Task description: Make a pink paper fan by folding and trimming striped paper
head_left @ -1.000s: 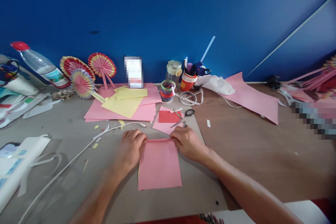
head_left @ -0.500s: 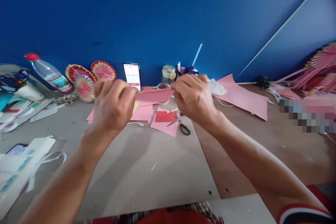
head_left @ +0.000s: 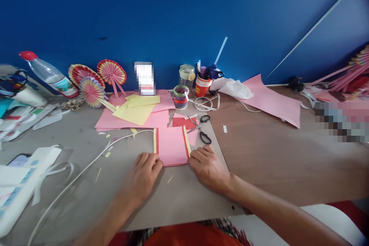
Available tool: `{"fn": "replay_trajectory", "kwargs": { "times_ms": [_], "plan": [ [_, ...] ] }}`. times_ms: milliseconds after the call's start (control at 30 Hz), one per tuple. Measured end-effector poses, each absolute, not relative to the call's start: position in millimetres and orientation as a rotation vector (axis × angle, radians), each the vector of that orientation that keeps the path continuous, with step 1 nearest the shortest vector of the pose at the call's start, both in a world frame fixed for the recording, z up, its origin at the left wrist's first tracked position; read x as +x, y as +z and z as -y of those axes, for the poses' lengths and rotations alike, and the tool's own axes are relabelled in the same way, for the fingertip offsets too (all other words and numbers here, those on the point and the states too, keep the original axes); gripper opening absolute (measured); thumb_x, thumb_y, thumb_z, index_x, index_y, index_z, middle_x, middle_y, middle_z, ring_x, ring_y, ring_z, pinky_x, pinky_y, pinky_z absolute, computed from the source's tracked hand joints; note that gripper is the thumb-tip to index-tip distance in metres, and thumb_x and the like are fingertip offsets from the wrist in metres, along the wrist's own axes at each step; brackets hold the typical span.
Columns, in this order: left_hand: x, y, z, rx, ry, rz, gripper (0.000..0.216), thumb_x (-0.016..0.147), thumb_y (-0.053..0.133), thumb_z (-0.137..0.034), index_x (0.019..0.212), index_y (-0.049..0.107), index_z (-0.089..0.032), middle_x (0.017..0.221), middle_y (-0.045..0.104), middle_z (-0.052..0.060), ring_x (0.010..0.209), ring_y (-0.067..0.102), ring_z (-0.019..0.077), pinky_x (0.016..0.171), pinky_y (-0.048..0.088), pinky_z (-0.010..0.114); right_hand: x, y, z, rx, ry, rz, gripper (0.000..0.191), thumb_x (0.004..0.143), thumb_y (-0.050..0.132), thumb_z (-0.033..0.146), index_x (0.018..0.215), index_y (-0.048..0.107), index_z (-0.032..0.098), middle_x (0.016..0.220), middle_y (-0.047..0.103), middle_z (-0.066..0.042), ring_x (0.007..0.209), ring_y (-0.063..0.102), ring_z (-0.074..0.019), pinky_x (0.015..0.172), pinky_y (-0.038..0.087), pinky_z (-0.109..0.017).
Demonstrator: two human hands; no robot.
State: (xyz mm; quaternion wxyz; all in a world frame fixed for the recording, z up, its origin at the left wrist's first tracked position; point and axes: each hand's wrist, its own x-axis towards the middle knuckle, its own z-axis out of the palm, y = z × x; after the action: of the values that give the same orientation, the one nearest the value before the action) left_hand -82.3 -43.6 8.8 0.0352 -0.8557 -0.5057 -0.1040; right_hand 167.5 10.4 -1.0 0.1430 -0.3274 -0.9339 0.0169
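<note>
A pink sheet of paper (head_left: 172,144) with red and yellow strips down its two sides lies low over the grey table, its near edge bent up in a fold. My left hand (head_left: 147,169) grips the near left corner, fingers closed on it. At the near right corner my right hand (head_left: 206,163) is closed on the same sheet; both thumbs are partly hidden. Just beyond the sheet are black-handled scissors (head_left: 205,137), spread apart, beside a small red paper piece (head_left: 183,123) on pink paper.
Pink sheets (head_left: 129,121) with yellow paper (head_left: 138,113) on top lie farther back. Along the blue wall stand paper fans (head_left: 112,72), a phone (head_left: 145,78), a tape roll stack (head_left: 180,98) and a red cup (head_left: 202,86). A white cable (head_left: 83,170) crosses the left side.
Both hands have come down and toward me, from raised in front of the wall to the table. The pink sheet, earlier held up edge-on between them, now lies face up.
</note>
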Motion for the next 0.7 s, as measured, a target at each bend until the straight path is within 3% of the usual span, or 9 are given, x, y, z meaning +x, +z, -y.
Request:
{"fn": "replay_trajectory", "kwargs": {
  "times_ms": [433, 700],
  "plan": [
    [-86, 9, 34, -2.691, -0.403, 2.193, 0.023, 0.094, 0.043, -0.023, 0.081, 0.062, -0.022, 0.082, 0.065, 0.001, 0.080, 0.059, 0.0176, 0.076, 0.040, 0.032, 164, 10, -32, -1.170, 0.876, 2.547, 0.019, 0.081, 0.051, 0.006, 0.080, 0.065, 0.017, 0.078, 0.063, -0.002, 0.072, 0.055, -0.0128, 0.073, 0.033, -0.027],
    [-83, 15, 32, -2.663, -0.289, 2.225, 0.024, 0.092, 0.041, -0.021, 0.082, 0.063, -0.022, 0.079, 0.062, 0.002, 0.076, 0.060, 0.0180, 0.075, 0.041, 0.032, 153, 22, -47, -1.402, 1.225, 2.468, 0.016, 0.069, 0.053, 0.004, 0.064, 0.059, 0.017, 0.071, 0.061, 0.001, 0.063, 0.051, -0.0106, 0.060, 0.034, -0.020]
  ]
}}
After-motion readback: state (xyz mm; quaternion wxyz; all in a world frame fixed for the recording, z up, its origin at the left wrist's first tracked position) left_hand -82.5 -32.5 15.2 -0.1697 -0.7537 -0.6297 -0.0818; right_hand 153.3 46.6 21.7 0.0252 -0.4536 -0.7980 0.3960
